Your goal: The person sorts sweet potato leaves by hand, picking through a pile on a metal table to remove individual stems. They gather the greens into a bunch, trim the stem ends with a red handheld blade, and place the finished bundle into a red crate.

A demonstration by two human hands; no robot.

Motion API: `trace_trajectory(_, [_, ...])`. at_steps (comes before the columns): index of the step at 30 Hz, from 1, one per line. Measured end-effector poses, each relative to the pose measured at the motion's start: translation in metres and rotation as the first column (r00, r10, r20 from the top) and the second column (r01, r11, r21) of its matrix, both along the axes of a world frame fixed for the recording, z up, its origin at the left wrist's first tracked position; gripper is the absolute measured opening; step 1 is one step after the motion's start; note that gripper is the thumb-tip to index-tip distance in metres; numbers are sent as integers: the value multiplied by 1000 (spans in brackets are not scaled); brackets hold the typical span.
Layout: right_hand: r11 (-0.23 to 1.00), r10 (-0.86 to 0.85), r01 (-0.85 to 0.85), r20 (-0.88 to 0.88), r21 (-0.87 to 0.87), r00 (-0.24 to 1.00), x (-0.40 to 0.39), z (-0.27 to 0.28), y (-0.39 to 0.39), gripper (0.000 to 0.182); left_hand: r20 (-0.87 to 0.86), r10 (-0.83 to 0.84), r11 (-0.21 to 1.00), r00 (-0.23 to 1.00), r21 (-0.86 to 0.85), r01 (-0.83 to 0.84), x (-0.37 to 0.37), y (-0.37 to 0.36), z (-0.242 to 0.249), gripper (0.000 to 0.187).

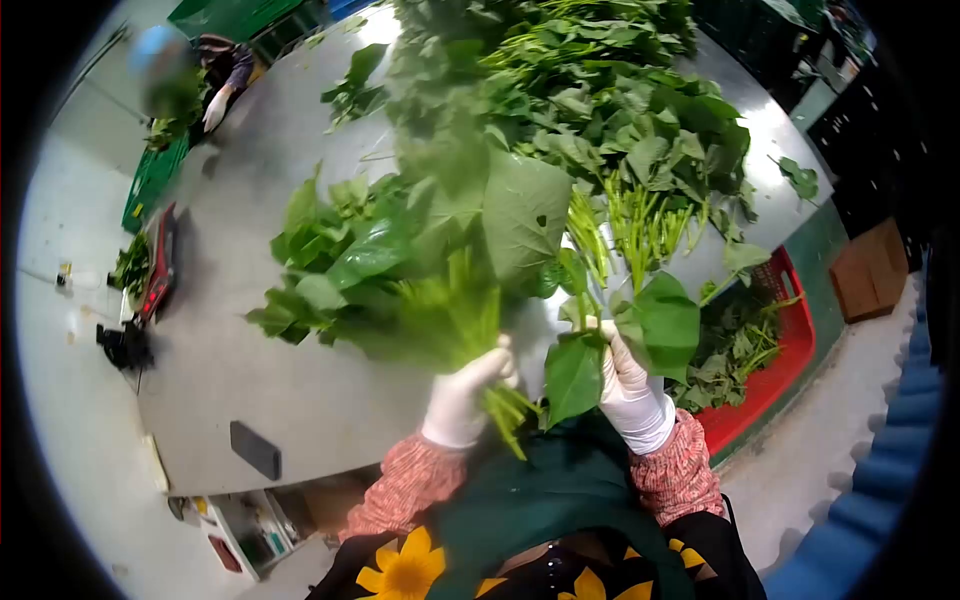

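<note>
My left hand (465, 395), in a white glove, is closed round the stems of a bunch of leafy greens (465, 300). The cut stem ends stick out below the fist, and the broad leaves spread up and to the left, partly blurred. To its right, my right hand (630, 385), also gloved, pinches a leafy sprig (667, 325) with a few large green leaves. One leaf hangs down in front of the fingers. Beyond both hands lies a big heap of the same greens (620, 120), some with their stems pointing towards me.
The metal table (250, 390) carries a dark phone-like slab (255, 450) near its front edge. A red crate (795, 350) holding greens stands at the right, by a cardboard box (870, 270). A scale-like red device (160, 262) is at the left. Another person's gloved hand (217, 107) rests at the far left.
</note>
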State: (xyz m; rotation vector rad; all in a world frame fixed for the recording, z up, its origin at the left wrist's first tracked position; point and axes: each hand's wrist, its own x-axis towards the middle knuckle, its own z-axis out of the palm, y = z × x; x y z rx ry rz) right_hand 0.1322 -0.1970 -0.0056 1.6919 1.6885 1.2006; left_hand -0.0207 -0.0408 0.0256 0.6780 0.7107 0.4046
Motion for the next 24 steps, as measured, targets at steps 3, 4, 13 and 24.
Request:
trace_trajectory(3, [911, 413, 139, -841, 389, -349, -27, 16, 25, 30, 73, -11, 996, 997, -87, 18, -11, -5, -11, 25])
trace_trajectory(4, [932, 361, 66, -904, 355, -230, -28, 37, 34, 24, 162, -168, 971, 972, -141, 191, -32, 1, -35, 30])
trace_trajectory(13, [930, 357, -192, -897, 314, 262, -22, 31, 37, 30, 97, -88, 922, 991, -368, 117, -14, 1, -20, 32])
trace_trajectory(24, [736, 644, 605, -590, 304, -488, -8, -12, -11, 35, 111, 166, 983, 980, -99, -156, 2, 23, -6, 9])
